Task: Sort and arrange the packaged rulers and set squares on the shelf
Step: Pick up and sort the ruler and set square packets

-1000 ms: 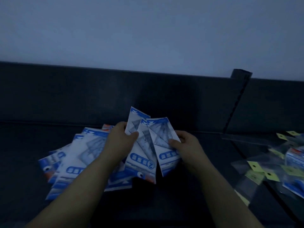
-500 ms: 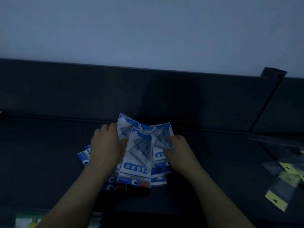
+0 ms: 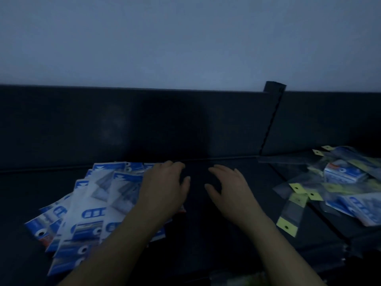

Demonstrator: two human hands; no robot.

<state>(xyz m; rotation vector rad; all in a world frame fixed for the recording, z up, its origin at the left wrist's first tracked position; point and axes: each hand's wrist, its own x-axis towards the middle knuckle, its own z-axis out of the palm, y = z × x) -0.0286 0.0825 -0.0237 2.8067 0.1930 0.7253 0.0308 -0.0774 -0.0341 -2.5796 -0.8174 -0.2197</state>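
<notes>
A fanned pile of blue-and-white set square packs (image 3: 92, 211) lies flat on the dark shelf (image 3: 206, 244) at the left. My left hand (image 3: 162, 190) rests palm down on the right edge of that pile, fingers spread. My right hand (image 3: 228, 186) hovers open over bare shelf just right of the pile, holding nothing. Further right lies a loose heap of clear ruler sleeves with yellow tags (image 3: 296, 201) mixed with more blue-and-white packs (image 3: 358, 205).
A dark back panel (image 3: 144, 124) runs behind the shelf under a pale wall. A slotted upright post (image 3: 272, 120) splits this bay from the right one. The shelf's front edge lies near the bottom of the view.
Both hands let go of the few packs they held fanned upright; the packs now lie on the left pile. My right hand has come away open.
</notes>
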